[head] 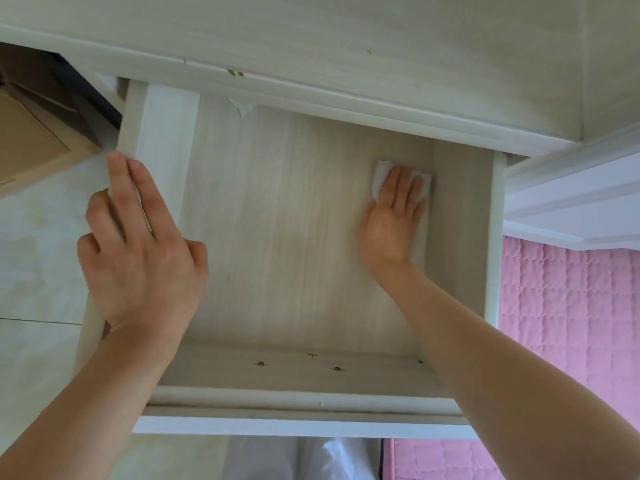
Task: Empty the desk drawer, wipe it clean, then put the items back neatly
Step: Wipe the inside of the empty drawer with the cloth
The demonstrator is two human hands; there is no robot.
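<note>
The pale wooden drawer is pulled out from under the desk top and holds no items. My right hand lies flat, fingers together, pressing a white folded cloth onto the drawer floor near the back right corner. My left hand rests on the drawer's left side wall, fingers extended along its top edge and thumb hooked inside. A small scrap of torn white paper or tape sticks to the drawer floor at the back.
A brown cardboard box sits on the pale floor at the left. A pink quilted cover lies to the right under a white moulding. Screw heads show on the drawer's inner front wall.
</note>
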